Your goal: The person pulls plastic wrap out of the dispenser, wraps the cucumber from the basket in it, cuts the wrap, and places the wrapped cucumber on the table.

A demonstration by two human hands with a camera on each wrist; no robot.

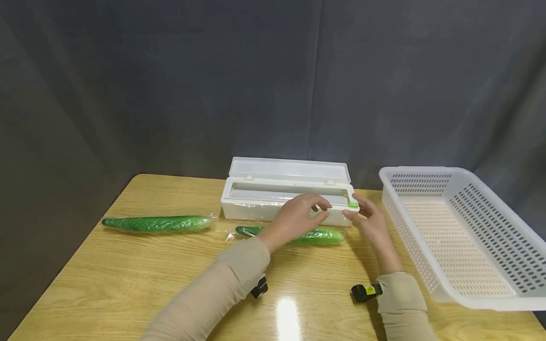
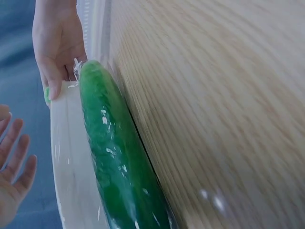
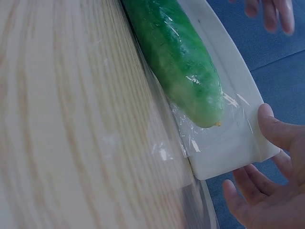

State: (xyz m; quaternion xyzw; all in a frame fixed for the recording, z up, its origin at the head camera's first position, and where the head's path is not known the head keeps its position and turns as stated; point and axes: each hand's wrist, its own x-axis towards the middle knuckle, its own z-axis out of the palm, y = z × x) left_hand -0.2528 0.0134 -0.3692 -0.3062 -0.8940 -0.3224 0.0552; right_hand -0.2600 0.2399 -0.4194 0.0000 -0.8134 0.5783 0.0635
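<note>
A white cling film dispenser [image 1: 249, 211] stands at the back of the table with its lid [image 1: 290, 168] raised. My right hand [image 1: 370, 221] holds its right end, thumb on the front edge and fingers around the corner, beside a small green slider [image 1: 353, 205]. My left hand [image 1: 298, 215] hovers over the dispenser's front with loosely bent fingers and nothing in them. Just in front of the dispenser lies a film-wrapped cucumber [image 1: 322, 236], partly hidden by the left wrist; its film shows in the right wrist view around the pale cucumber end [image 3: 202, 107].
Another film-wrapped cucumber [image 1: 158, 224] lies on the left of the wooden table [image 1: 128, 279]. To the right stands a white perforated plastic basket [image 1: 409, 255], close to the right forearm. A dark curtain [image 1: 273, 85] hangs behind the table.
</note>
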